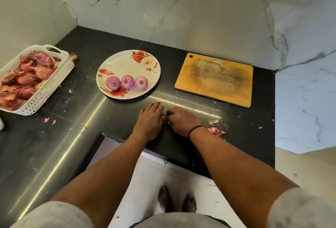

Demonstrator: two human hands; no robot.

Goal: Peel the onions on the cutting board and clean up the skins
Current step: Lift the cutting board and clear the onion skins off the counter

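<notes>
Peeling looks done: I see three peeled onions (126, 82) on the plate (154, 71) mid-counter and the cutting board (214, 79) bare. Skins (216, 129) remain near the front edge. My left hand (150, 120) lies flat, my right hand (181, 121) curls, seemingly gathering scraps. The basket (54, 84) at left holds unpeeled onions.

Purple peeled onions (126, 82), white plate (127, 64) with red flowers, yellow-brown cutting board (214, 79), black counter (109, 45)

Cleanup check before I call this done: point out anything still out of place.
Skin scraps still litter the black counter beside the right hand, with smaller bits near the basket. One scrap lies on the floor.
</notes>
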